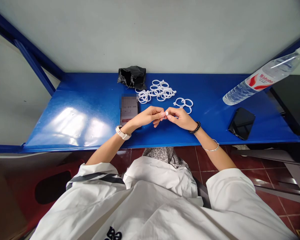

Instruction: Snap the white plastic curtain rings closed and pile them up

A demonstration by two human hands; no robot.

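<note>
My left hand (150, 116) and my right hand (180, 117) meet fingertip to fingertip over the blue table (77, 113), both pinched on a small white piece (166, 113) that I cannot make out clearly. Behind them lies a pile of white plastic rings (157, 91). A smaller group of white rings (183, 103) sits just beyond my right hand. My left wrist wears a watch, my right wrist a black bead bracelet.
A phone showing a timer (129, 108) lies left of my hands. A crumpled black bag (132, 77) sits at the back. A dark phone (241, 122) lies at the right, near a clear water bottle (262, 80). The wall is right behind the table.
</note>
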